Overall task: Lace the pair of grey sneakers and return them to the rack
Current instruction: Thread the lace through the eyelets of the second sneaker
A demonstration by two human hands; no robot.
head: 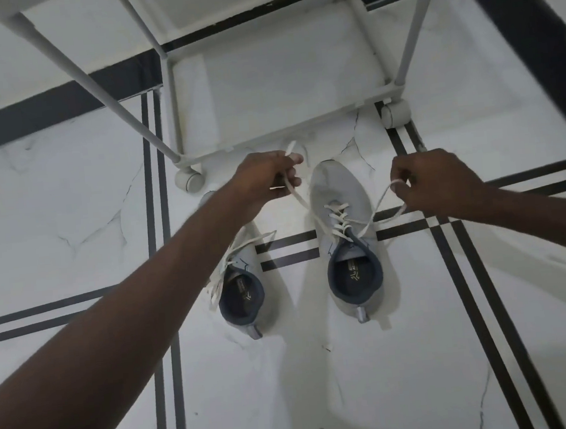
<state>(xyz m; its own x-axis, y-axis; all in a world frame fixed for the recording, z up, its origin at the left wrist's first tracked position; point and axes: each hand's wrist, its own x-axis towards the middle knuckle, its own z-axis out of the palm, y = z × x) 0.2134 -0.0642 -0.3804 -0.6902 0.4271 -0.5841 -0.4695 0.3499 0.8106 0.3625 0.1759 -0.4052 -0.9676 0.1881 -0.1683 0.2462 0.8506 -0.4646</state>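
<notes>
Head: two sneakers; two hands – gripping lace.

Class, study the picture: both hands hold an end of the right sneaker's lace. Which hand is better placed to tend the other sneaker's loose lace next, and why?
Probably the left hand: its forearm already crosses directly above the left sneaker, whereas the right hand is beyond the right sneaker.
</notes>
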